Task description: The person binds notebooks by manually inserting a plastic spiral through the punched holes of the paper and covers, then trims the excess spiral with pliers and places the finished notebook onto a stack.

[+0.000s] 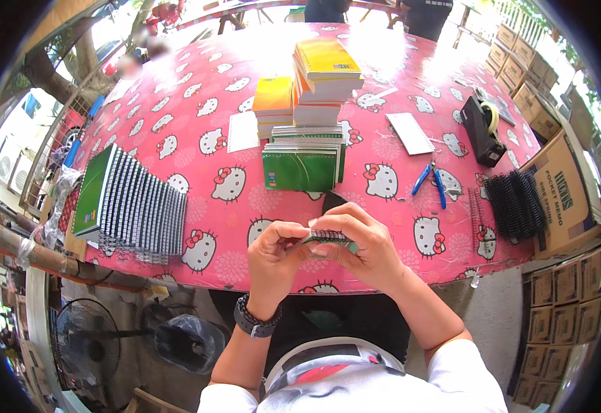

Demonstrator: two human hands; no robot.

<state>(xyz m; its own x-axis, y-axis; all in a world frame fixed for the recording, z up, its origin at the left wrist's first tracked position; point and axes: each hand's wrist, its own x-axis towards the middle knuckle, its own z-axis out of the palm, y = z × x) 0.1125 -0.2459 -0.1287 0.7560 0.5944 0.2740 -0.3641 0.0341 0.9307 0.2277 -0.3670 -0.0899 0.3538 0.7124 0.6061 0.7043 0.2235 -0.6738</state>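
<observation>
Just beyond the table's front edge, both hands hold a small notebook with a black spiral coil along its top edge. The fingertips of my left hand pinch its left end. My right hand grips the other end, fingers over the coil and thumb below. Behind them stands a pile of green-covered pads. Farther back rise stacks of yellow pads and orange pads. To the left is a tall stack of spiral-bound green notebooks.
On the right lie blue-handled pliers, a white card, a black tape dispenser and a bunch of black spiral coils. A cardboard box stands at the pink table's right edge. A fan is below left.
</observation>
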